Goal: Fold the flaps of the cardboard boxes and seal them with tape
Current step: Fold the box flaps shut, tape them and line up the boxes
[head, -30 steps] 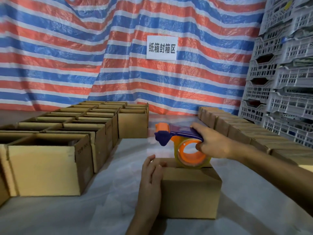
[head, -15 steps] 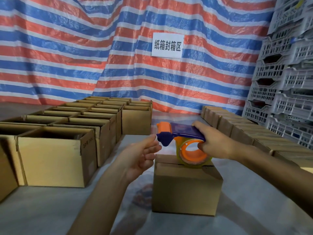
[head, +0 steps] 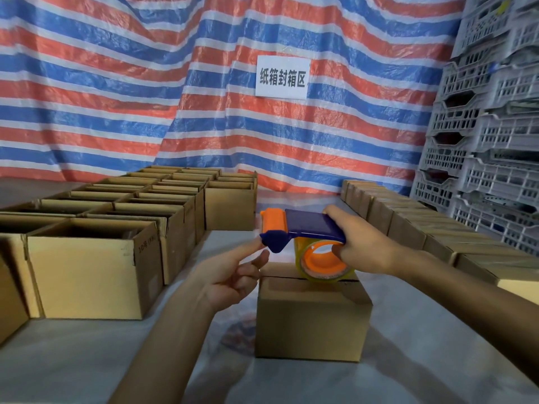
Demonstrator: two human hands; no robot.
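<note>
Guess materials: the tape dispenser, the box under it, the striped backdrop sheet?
Blue-and-orange handheld tape dispenser: looks like moulded plastic, smooth, slightly glossy, uniform colour.
Closed brown box under it: cardboard, matte, creased edges and flap seam.
Red-white-blue striped backdrop sheet: probably woven plastic tarpaulin, faint sheen, crinkled folds.

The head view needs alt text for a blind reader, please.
A person's right hand grips a tape dispenser resting on a closed cardboard box, while the left hand touches its front tip with a forefinger. Open boxes stand left, closed boxes right.
</note>
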